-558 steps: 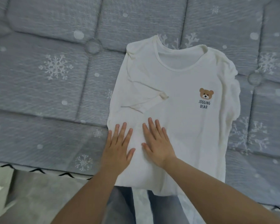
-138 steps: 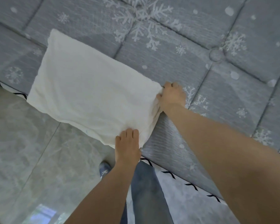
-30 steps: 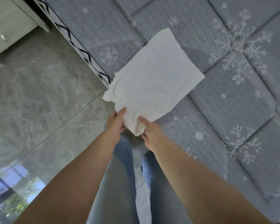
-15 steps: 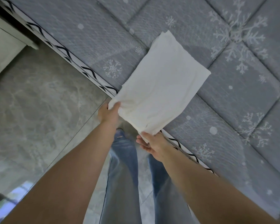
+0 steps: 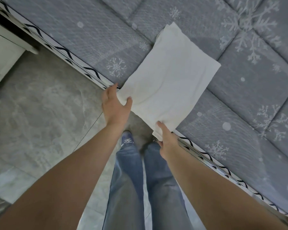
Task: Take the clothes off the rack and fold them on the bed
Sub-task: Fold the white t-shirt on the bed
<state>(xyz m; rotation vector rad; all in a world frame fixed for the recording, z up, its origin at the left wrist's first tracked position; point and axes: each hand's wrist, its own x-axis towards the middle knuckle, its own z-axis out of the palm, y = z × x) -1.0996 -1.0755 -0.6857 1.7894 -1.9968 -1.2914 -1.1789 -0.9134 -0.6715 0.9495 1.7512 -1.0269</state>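
Observation:
The white T-shirt is folded into a compact square and hangs over the edge of the grey snowflake-patterned bed, its far part over the mattress. My left hand grips the near left corner, thumb on top of the cloth. My right hand pinches the near right corner, with a bit of cloth drooping below the fingers. The rack is out of view.
The bed edge with black zigzag trim runs diagonally from upper left to lower right. Grey marble-look floor lies on the left. A white cabinet stands at the far left. My jeans-clad legs and a blue shoe are below.
Both hands have carried the folded shirt further onto the bed and spread apart, stretching its near edge flat. The view shifted slightly left along the bed edge.

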